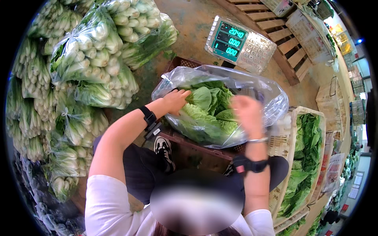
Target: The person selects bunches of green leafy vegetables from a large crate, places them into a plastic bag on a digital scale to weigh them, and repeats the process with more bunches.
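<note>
A clear plastic bag lines a dark red plastic crate in front of me. Leafy green lettuce fills the middle of the bag. My left hand rests on the lettuce's left side, at the inner edge of the bag, with thumb and fingers apart. Over the right part of the bag is my right hand, blurred by motion. Its fingers look curled, and whether anything is in them cannot be made out.
Beyond the crate stands a digital scale with a lit display. Bagged white-stemmed greens are piled at left. A pale crate of leafy greens stands at right. A wooden pallet lies at the upper right, carrying more crates.
</note>
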### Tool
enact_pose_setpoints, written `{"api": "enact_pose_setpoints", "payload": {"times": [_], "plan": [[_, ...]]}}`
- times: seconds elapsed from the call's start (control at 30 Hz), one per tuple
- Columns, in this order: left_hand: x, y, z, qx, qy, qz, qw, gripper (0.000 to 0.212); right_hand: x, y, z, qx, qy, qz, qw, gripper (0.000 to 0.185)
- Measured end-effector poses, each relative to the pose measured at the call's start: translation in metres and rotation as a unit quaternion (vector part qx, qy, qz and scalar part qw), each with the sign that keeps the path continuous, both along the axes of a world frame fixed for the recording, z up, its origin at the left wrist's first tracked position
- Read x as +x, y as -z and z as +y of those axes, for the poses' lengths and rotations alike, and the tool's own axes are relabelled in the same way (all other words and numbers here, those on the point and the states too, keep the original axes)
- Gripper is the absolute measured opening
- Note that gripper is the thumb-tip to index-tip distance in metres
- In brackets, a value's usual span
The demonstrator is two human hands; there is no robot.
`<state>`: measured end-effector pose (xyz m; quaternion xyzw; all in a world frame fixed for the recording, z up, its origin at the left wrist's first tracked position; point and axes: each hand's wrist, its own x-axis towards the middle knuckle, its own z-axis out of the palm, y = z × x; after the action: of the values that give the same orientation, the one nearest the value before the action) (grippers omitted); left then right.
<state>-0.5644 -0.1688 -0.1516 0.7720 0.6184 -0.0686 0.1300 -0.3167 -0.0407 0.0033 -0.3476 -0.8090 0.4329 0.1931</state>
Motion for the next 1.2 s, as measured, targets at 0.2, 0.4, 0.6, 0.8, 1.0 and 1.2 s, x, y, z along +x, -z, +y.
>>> {"api": "enact_pose_setpoints", "payload": {"times": [0.2, 0.4, 0.6, 0.8, 1.0, 1.2], "plan": [[-0.013, -0.069, -0.031, -0.06, -0.03, -0.102, 0.993, 0.059, -0.114, 0.075, -0.066, 0.282, -0.242, -0.114, 0.921, 0.065], [-0.015, -0.122, -0.05, 0.324, -0.262, -0.105, 0.903, 0.065, -0.09, 0.105, -0.048, 0.293, -0.332, -0.329, 0.834, 0.081], [-0.027, -0.122, -0.013, 0.044, -0.533, -0.5, 0.681, 0.038, -0.118, 0.09, -0.085, 0.257, -0.288, -0.391, 0.836, 0.087], [-0.03, -0.211, -0.109, 0.026, -0.394, -0.821, 0.412, 0.03, -0.104, 0.144, -0.043, 0.281, -0.201, -0.247, 0.905, 0.085], [-0.028, -0.191, -0.126, 0.038, -0.296, -0.886, 0.354, 0.036, -0.105, 0.188, -0.028, 0.179, -0.275, -0.188, 0.926, 0.086], [-0.033, -0.17, -0.095, 0.075, -0.314, -0.845, 0.426, 0.041, -0.093, 0.13, -0.07, 0.355, -0.264, -0.161, 0.882, 0.093]]}}
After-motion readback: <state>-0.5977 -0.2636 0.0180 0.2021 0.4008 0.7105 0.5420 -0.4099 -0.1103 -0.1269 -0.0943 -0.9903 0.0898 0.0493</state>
